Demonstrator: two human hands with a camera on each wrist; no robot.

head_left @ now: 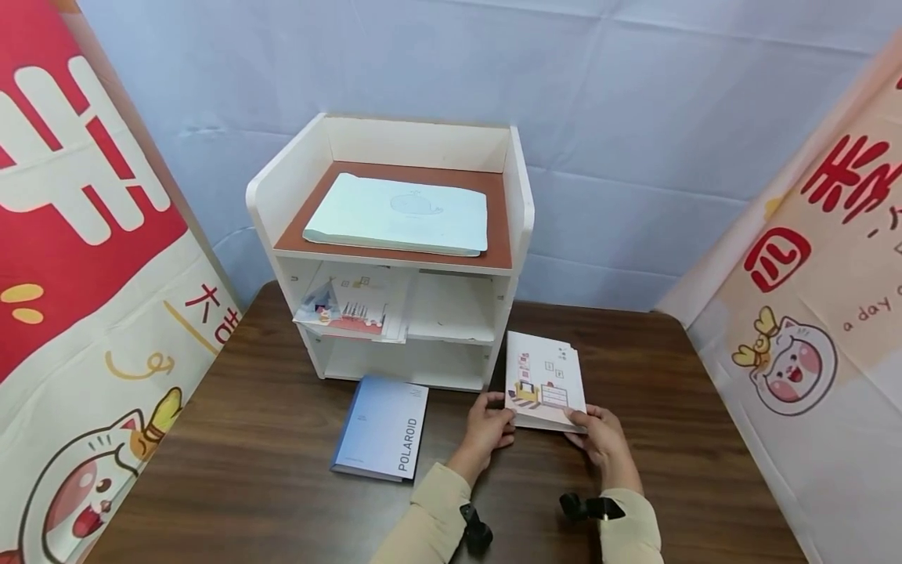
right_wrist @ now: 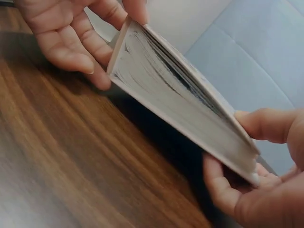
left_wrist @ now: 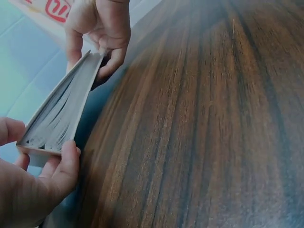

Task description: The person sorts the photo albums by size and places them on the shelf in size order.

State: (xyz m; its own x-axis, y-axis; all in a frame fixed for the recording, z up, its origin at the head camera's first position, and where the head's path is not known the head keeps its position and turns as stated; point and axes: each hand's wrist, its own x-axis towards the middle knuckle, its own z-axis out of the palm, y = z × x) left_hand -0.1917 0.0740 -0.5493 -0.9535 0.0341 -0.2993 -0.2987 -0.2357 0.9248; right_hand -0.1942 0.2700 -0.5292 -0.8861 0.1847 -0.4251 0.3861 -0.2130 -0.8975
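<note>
Both hands hold a white book (head_left: 546, 380) with a printed cartoon room on its cover, to the right of the shelf. At its near left corner my left hand (head_left: 488, 431) grips the spine side, thumb on top. My right hand (head_left: 602, 439) pinches the near right corner, thumb on the cover and fingers underneath. The wrist views show the slightly fanned pages (right_wrist: 166, 104) between hard covers, the spine by my left hand (left_wrist: 42, 185). Its near edge is raised above the table. A blue book (head_left: 380, 429) marked POLAROID lies left of my left hand.
A white shelf (head_left: 521, 188) stands at the back of the brown wooden table (head_left: 247, 470). On its top lies a pale blue pad (head_left: 402, 215) with a whale drawing. Printed papers and a clear sleeve (head_left: 345, 305) stick out of its middle level. Printed cloths hang at both sides.
</note>
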